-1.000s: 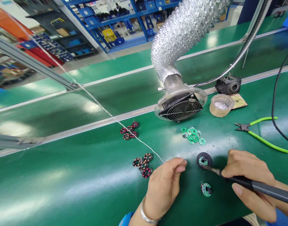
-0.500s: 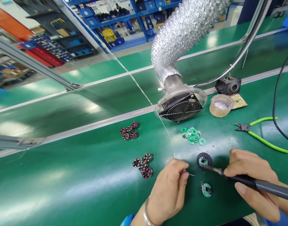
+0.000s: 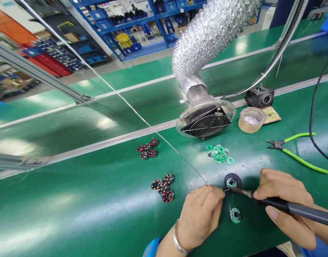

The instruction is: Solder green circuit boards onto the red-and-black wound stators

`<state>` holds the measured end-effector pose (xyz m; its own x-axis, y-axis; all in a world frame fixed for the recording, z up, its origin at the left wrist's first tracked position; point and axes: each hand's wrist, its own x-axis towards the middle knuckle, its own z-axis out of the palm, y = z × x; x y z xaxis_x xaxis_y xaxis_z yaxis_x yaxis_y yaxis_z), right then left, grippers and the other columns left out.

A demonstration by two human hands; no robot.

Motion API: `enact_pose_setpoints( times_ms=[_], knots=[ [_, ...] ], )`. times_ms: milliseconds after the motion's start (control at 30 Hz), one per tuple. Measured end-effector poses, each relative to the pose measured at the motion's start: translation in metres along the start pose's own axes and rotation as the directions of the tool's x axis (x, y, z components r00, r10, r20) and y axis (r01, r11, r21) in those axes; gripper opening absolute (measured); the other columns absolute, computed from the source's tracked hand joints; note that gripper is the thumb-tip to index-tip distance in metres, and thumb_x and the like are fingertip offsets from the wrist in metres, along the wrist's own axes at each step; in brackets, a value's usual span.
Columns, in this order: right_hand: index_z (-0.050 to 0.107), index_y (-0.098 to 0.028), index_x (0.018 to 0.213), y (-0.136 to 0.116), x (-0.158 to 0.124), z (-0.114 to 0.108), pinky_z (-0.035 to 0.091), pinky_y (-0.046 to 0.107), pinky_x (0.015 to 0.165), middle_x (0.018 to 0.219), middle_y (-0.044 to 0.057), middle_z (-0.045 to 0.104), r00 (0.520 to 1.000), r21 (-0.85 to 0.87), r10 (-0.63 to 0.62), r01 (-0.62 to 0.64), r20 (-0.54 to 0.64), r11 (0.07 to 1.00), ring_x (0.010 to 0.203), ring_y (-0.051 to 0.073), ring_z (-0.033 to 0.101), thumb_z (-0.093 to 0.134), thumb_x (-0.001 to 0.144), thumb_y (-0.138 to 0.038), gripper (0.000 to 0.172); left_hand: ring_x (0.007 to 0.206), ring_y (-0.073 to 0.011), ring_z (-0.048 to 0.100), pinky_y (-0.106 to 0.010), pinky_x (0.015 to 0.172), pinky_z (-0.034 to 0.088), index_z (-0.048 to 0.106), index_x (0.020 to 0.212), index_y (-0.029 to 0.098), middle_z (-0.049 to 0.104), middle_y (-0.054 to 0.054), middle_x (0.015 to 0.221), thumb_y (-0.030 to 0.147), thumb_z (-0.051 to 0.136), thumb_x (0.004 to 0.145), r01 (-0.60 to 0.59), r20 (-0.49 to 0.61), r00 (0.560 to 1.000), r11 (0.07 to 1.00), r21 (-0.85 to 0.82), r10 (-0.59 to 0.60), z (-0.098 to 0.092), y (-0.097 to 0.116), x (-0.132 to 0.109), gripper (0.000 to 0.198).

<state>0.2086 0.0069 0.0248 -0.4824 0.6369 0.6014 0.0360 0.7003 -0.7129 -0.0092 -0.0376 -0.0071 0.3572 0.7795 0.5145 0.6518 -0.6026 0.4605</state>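
Note:
My left hand [image 3: 202,212] pinches a thin solder wire [image 3: 142,119] that runs up and away to the upper left; its free end points at a small round green circuit board on a black disc [image 3: 232,181]. My right hand [image 3: 283,205] is closed round the dark handle of a soldering iron [image 3: 294,210], whose metal tip rests at that same board. A second round green board [image 3: 235,215] lies on the green bench surface [image 3: 99,214] just below, between my hands.
A fume extractor fan [image 3: 205,121] on a silver flexible duct hangs behind the work. Loose green boards [image 3: 219,153] lie near it, and two clusters of red-wound coils [image 3: 148,148] [image 3: 163,186] to the left. Green-handled cutters [image 3: 294,150], a tape roll [image 3: 251,119] and a black cable [image 3: 312,117] are at right.
My left hand has moved right toward the black disc, bringing the wire's end up to the iron's tip. The long wire has swung across the view. My right hand has barely moved.

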Motion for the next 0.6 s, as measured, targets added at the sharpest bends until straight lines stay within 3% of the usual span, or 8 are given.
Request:
enact_pose_setpoints(
  times_ms=[600],
  knots=[
    [0.058,-0.015,0.095,0.0009,-0.001,0.0012,0.034,0.03,0.048,0.062,0.001,0.051,1.0,0.002,0.014,-0.014,0.007,1.0,0.049,0.015,0.047,0.044,0.072,-0.013,0.027,0.059,-0.0144,0.063,-0.025,0.057,0.049,0.052,0.094,0.018,0.068,-0.002,0.073,0.005,0.048,0.091,-0.016,0.0,1.0,0.998,0.054,0.016,0.0042,-0.0025,-0.0006,0.014]
  ],
)
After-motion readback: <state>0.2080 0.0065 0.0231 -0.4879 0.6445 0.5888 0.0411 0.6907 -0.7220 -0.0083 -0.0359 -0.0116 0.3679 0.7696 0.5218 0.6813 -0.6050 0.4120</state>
